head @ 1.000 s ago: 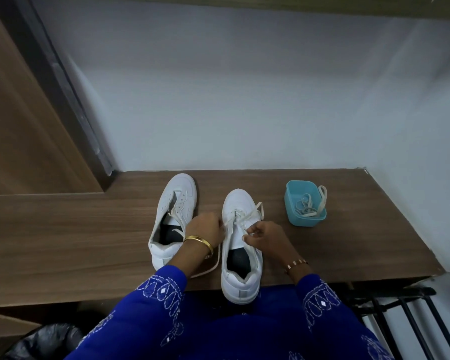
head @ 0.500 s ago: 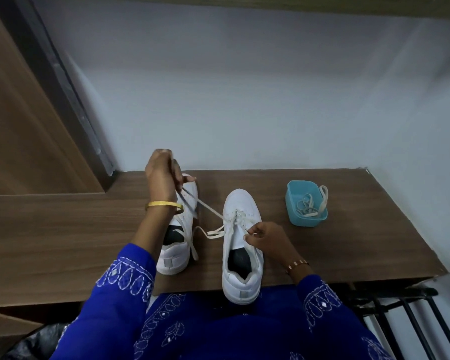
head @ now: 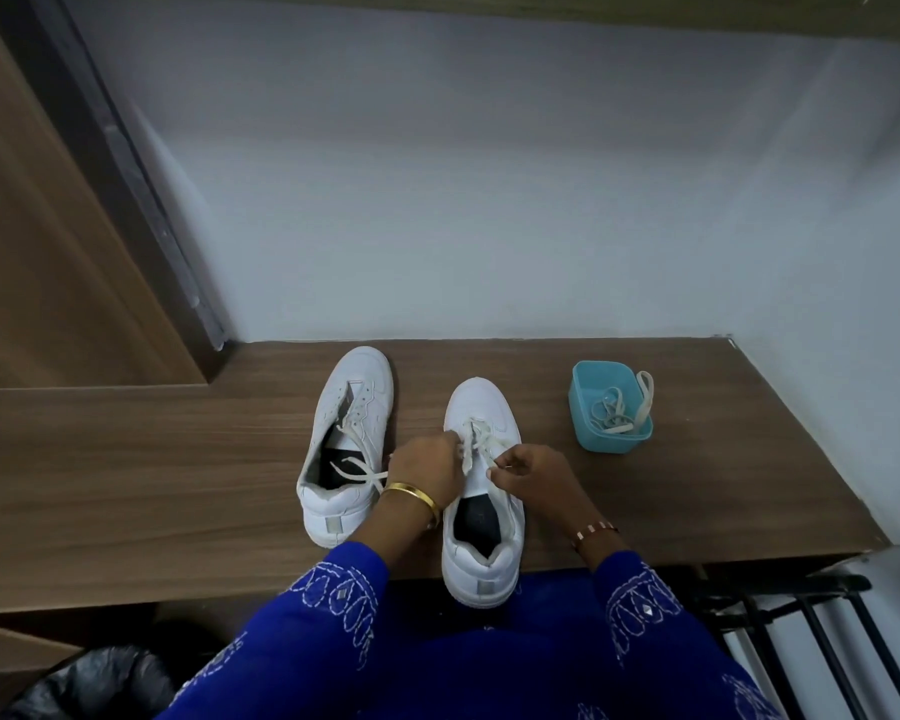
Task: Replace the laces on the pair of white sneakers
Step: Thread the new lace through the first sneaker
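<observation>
Two white sneakers stand side by side on the wooden shelf (head: 126,459), toes pointing away from me. The left sneaker (head: 352,439) has no lacing and a loose lace end lies across its opening. The right sneaker (head: 481,491) carries a white lace (head: 476,441) threaded through its front eyelets. My left hand (head: 427,472) pinches the lace at the sneaker's left side. My right hand (head: 533,472) pinches the other end at its right side. Both hands sit over the tongue, close together.
A small teal tub (head: 609,407) with loose laces in it stands on the shelf to the right of the sneakers. A white wall rises behind. A black metal rack (head: 811,631) is below at the right, a dark bag (head: 100,683) below at the left.
My left hand, which was raised high over the left sneaker pulling the lace taut, has come back down to the right sneaker's eyelets. My right hand has stayed in place.
</observation>
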Demonstrator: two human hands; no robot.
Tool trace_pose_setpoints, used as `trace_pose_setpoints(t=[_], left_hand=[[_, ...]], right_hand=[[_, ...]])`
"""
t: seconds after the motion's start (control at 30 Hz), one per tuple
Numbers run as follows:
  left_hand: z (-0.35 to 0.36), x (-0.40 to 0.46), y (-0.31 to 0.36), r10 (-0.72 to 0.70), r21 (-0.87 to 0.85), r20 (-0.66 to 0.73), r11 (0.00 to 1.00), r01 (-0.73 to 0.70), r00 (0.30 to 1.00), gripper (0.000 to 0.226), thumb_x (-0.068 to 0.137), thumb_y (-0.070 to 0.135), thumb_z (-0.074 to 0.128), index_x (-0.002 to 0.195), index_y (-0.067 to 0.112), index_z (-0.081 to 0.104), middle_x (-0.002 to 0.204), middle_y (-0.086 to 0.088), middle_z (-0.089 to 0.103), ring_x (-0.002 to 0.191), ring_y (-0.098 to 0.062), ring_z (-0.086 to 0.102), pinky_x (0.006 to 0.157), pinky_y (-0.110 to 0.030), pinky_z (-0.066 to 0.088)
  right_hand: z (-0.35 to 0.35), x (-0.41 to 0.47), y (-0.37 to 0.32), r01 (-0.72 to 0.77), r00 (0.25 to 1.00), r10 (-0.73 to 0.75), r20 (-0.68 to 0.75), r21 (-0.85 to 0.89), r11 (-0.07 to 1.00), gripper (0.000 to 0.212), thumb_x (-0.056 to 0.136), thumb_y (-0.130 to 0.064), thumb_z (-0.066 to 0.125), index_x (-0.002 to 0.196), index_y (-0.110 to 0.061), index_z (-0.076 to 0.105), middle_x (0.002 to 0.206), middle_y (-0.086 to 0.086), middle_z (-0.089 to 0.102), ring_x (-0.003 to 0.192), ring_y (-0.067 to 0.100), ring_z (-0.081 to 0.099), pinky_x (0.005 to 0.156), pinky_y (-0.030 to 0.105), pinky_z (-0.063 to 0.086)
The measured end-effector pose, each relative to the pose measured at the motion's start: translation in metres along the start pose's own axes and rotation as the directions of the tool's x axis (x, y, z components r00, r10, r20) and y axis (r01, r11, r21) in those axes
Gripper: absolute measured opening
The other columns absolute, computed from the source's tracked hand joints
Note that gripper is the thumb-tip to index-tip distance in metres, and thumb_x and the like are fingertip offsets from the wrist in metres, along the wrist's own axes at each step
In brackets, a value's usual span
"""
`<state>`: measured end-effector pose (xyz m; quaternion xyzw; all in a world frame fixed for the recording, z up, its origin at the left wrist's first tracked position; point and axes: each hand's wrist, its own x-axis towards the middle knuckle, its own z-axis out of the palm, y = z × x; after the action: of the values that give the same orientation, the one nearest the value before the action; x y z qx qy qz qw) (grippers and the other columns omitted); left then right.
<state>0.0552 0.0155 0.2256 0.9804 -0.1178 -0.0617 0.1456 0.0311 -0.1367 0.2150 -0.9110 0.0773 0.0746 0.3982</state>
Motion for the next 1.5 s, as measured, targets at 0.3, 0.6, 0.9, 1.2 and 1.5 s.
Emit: trace_pose_setpoints(t=[0.3, 0.6, 0.9, 1.2, 1.5], left_hand=[[-0.01, 0.011, -0.019, -0.163, -0.453, -0.142, 0.888, 0.082, 0.976, 0.024, 0.092, 0.013, 0.044, 0.078, 0.002, 0.06, 0.08, -0.015, 0.062, 0.076, -0.027, 0.055, 0.065, -0.03, 0.04], [-0.045, 0.006, -0.023, -0.267, -0.984, -0.139, 0.144, -0.103, 0.954, 0.037, 0.092, -0.001, 0.031, 0.058, 0.006, 0.043, 0.042, -0.004, 0.055, 0.043, -0.02, 0.055, 0.052, -0.025, 0.049], [-0.03, -0.008, -0.025, 0.059, -0.536, 0.688, 0.714, 0.451, 0.723, 0.025, 0.095, 0.02, 0.041, 0.076, 0.01, 0.053, 0.052, -0.007, 0.065, 0.049, -0.019, 0.062, 0.051, -0.022, 0.051], [-0.005, 0.015, -0.017, -0.128, -0.373, 0.05, 0.918, 0.137, 0.991, 0.024, 0.092, 0.018, 0.045, 0.082, 0.004, 0.062, 0.073, -0.015, 0.065, 0.067, -0.025, 0.062, 0.059, -0.025, 0.041], [0.009, 0.023, -0.019, -0.057, -0.196, 0.084, 0.978, 0.072, 0.995, 0.024, 0.091, 0.017, 0.049, 0.105, 0.008, 0.067, 0.104, -0.013, 0.067, 0.098, -0.03, 0.061, 0.084, -0.034, 0.047]], right_hand=[[0.003, 0.003, -0.001, 0.005, 1.0, -0.005, 0.007, -0.057, 0.998, 0.02, 0.08, -0.023, 0.068, 0.088, -0.004, 0.067, 0.078, -0.002, 0.06, 0.06, -0.002, 0.048, 0.053, 0.001, 0.037], [0.003, 0.002, -0.002, 0.013, 1.0, -0.014, -0.01, -0.072, 0.997, 0.023, 0.08, -0.02, 0.067, 0.08, 0.002, 0.066, 0.078, 0.013, 0.066, 0.06, 0.008, 0.049, 0.051, 0.006, 0.035], [0.003, 0.002, -0.002, 0.014, 1.0, -0.014, -0.009, -0.057, 0.998, 0.024, 0.081, -0.02, 0.067, 0.084, 0.003, 0.066, 0.085, 0.014, 0.069, 0.067, 0.01, 0.052, 0.051, 0.004, 0.036], [0.003, -0.001, -0.002, 0.005, 1.0, -0.006, -0.02, -0.042, 0.999, 0.022, 0.081, -0.021, 0.067, 0.087, 0.0, 0.067, 0.088, 0.011, 0.07, 0.072, 0.01, 0.054, 0.051, 0.006, 0.035], [0.003, -0.002, -0.003, 0.002, 1.0, -0.003, -0.019, -0.037, 0.999, 0.021, 0.082, -0.021, 0.065, 0.089, -0.002, 0.068, 0.09, 0.01, 0.07, 0.075, 0.01, 0.055, 0.053, 0.004, 0.034]])
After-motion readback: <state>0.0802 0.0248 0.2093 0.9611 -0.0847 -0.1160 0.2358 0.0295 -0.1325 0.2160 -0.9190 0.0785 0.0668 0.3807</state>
